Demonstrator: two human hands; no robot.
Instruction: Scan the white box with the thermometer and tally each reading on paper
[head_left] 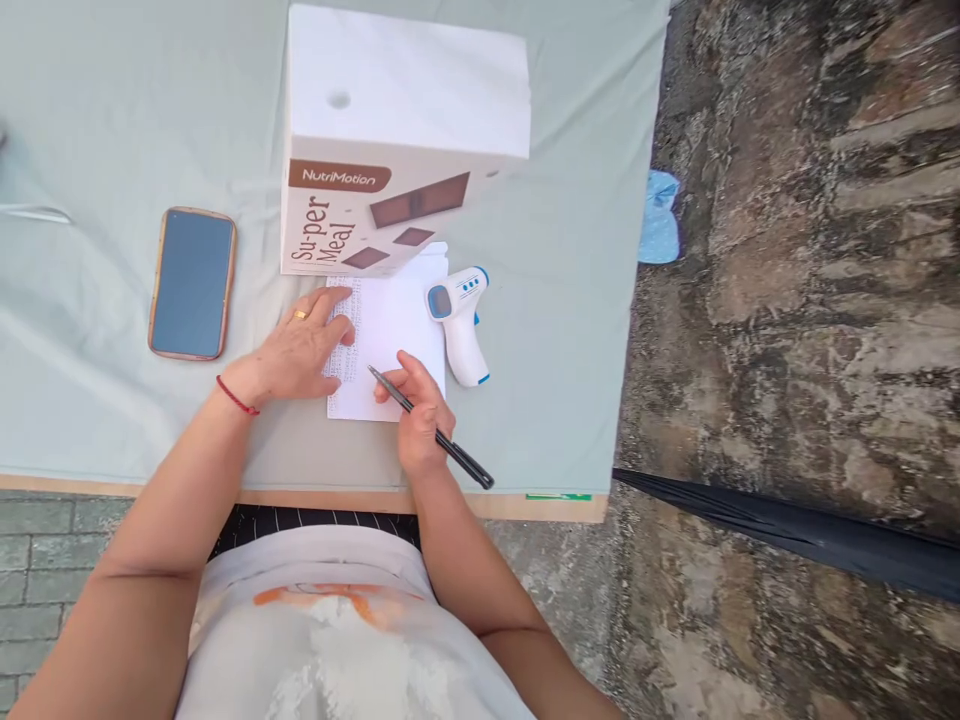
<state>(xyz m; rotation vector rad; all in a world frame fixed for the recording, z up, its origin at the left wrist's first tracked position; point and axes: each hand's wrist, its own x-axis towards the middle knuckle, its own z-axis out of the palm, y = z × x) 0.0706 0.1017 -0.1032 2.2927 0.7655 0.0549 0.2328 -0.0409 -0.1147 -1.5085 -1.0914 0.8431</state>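
A black pen (465, 462) rests in my right hand (421, 415), its tip angled up and left above the paper. The white sheet of paper (405, 325) lies on the table, with rows of small writing or print down its left side. My left hand (307, 345) lies across the paper's left edge, fingers spread, holding nothing. Just right of the paper, partly over its edge, is a white and blue infrared thermometer (463, 325). The far end of the sheet meets a white "NutriMotion Super Meal" box (409, 90).
A phone (192, 284) in a brown-edged case lies left of my left hand. The pale green cloth (555, 300) covers the table. A rough stone surface (795, 300) borders its right side, with a blue cloth item (660, 218) and a folded black umbrella-like object (780, 535).
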